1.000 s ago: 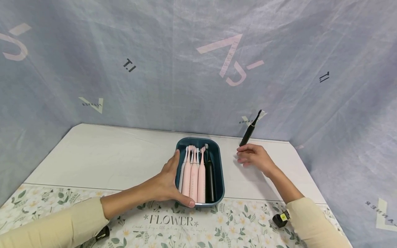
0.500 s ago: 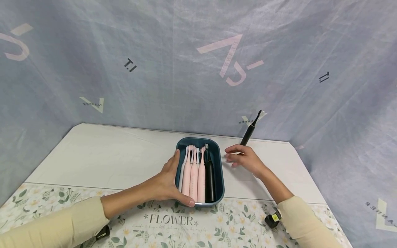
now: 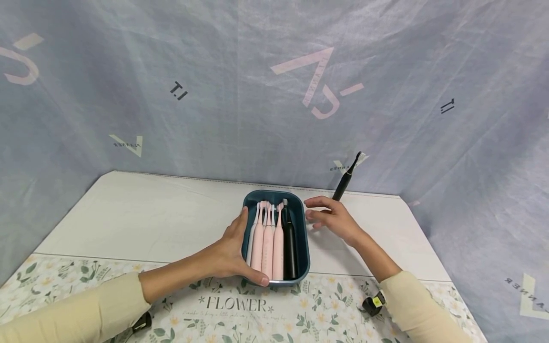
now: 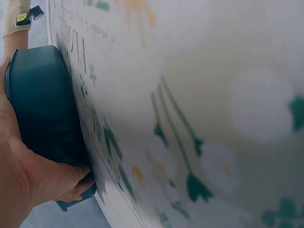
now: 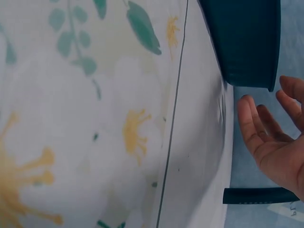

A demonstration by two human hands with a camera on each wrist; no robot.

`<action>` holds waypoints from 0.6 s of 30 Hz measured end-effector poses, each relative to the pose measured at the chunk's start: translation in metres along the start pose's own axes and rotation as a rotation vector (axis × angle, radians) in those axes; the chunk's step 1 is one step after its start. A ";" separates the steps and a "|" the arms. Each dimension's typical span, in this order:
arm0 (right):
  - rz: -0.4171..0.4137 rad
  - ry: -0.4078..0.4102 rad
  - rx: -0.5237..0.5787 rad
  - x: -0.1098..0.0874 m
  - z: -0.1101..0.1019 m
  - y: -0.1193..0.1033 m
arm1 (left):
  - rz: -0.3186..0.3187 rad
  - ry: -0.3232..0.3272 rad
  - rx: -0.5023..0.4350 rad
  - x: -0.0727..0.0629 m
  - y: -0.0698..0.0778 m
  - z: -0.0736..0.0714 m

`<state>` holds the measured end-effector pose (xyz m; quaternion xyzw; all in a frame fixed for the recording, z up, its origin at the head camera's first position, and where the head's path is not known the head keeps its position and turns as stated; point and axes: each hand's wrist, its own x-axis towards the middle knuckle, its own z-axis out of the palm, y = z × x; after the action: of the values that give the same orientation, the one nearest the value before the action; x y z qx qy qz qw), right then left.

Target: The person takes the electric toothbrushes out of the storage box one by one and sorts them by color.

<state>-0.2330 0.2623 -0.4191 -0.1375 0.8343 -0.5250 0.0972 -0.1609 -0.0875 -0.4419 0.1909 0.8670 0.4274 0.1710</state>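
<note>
A dark blue plastic tray [image 3: 303, 228] holds several electric toothbrushes side by side: pink toothbrushes [image 3: 268, 243] in the middle, a white toothbrush [image 3: 250, 245] at the left and a black toothbrush [image 3: 290, 247] at the right. My left hand [image 3: 233, 255] grips the tray's left side and near corner, thumb along the front rim. My right hand [image 3: 332, 218] hovers just right of the tray, its fingers loosely bent and holding nothing, fingertips close to the right rim. Behind that hand a separate black toothbrush [image 3: 343, 186] stands on its own, bristles up; its base is hidden in the head view.
The tabletop [image 3: 150, 214] is white at the back. A floral cloth [image 3: 326, 309] printed "FLOWER" covers the front. Grey-blue fabric [image 3: 206, 95] hangs behind and on both sides, close to the standing toothbrush.
My right hand has moved left from beside the standing black toothbrush to the tray's right rim. The left hand, tray and toothbrushes have stayed in place.
</note>
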 end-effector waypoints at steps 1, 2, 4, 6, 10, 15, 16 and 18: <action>-0.003 -0.004 0.002 0.000 0.001 -0.001 | -0.002 0.000 0.000 0.000 0.000 0.000; -0.005 -0.007 0.003 0.000 0.002 -0.001 | -0.001 0.001 0.001 0.000 0.000 0.000; -0.008 -0.015 0.004 0.000 0.003 -0.002 | 0.004 0.002 -0.001 0.000 0.000 0.000; -0.008 -0.026 -0.002 0.000 0.005 -0.003 | 0.007 0.002 -0.005 0.000 -0.001 0.001; -0.005 -0.055 -0.011 0.000 0.009 -0.004 | 0.008 -0.001 -0.014 0.000 0.000 0.001; -0.020 -0.111 -0.042 0.000 0.013 -0.006 | 0.000 -0.003 -0.011 -0.001 0.001 0.000; -0.028 -0.117 -0.058 0.000 0.014 -0.006 | -0.002 -0.004 -0.009 -0.001 0.001 0.000; -0.052 -0.126 -0.105 0.000 0.016 -0.007 | -0.006 -0.005 -0.007 -0.002 0.001 0.000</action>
<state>-0.2271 0.2455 -0.4193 -0.1967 0.8489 -0.4734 0.1283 -0.1592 -0.0874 -0.4408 0.1886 0.8656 0.4295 0.1753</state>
